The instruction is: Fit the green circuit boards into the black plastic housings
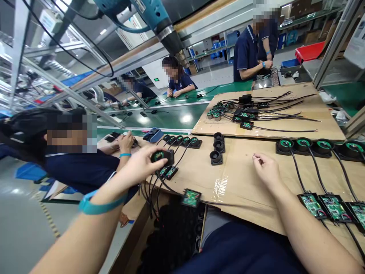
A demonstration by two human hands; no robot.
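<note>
My left hand (145,163) grips a black round housing (162,156) with a green circuit board inside it, at the left of the cardboard-covered bench. A black-cased circuit board (191,198), slightly blurred, hangs near the bench's front edge and seems linked to that housing by a black cable. Over the cardboard (239,179) on the right, my right hand (266,169) has its fingers curled together, and nothing shows in them. Between the two hands stand several bare black housings (216,156) in a short column.
Wired housings line the right (303,144) and left (186,141) of the bench; cabled boards (245,114) pile on a raised cardboard sheet. A power screwdriver (168,34) hangs overhead. A co-worker (76,163) sits close at left; others work beyond the green conveyor (182,118).
</note>
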